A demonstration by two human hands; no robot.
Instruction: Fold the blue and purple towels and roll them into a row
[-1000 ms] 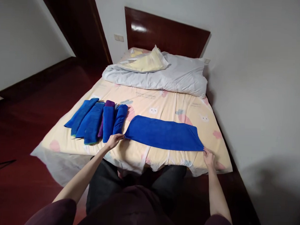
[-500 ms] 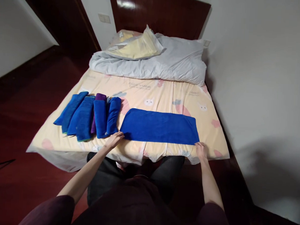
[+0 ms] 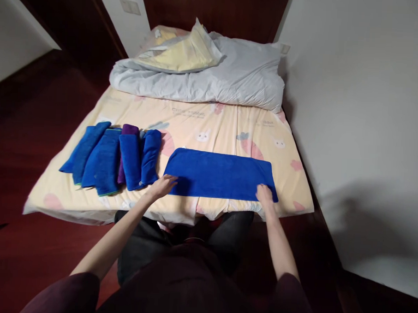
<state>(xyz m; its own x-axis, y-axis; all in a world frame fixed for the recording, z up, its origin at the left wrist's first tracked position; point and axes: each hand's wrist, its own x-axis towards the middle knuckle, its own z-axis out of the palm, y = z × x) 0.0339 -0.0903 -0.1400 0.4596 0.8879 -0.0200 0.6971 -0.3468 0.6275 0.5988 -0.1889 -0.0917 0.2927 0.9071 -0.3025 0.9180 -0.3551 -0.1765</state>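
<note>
A blue towel [image 3: 218, 173] lies flat on the bed near its front edge, as a long rectangle. My left hand [image 3: 163, 186] is over its left end, fingers loosely stretched toward the middle, with no cloth gripped. Over the right end, a little in from the corner, hovers my right hand [image 3: 264, 194], its fingers apart and slightly bent, holding nothing visible. Left of this towel lies a row of several folded towels: a blue folded towel [image 3: 151, 156] closest to my left hand, a purple towel [image 3: 130, 130] partly covered, and darker blue towels [image 3: 109, 166] beyond.
The bed [image 3: 210, 129] has a cream sheet printed with rabbits and carrots. A rolled white quilt [image 3: 247, 79] and a yellow pillow [image 3: 185, 54] lie at the head end against the dark headboard [image 3: 215, 11]. A white wall [image 3: 363, 112] stands close on the right.
Both hands have let go of the towel's front corners. My right hand has moved inward to the left over the towel, and my left hand is slightly higher. The view has shifted a little.
</note>
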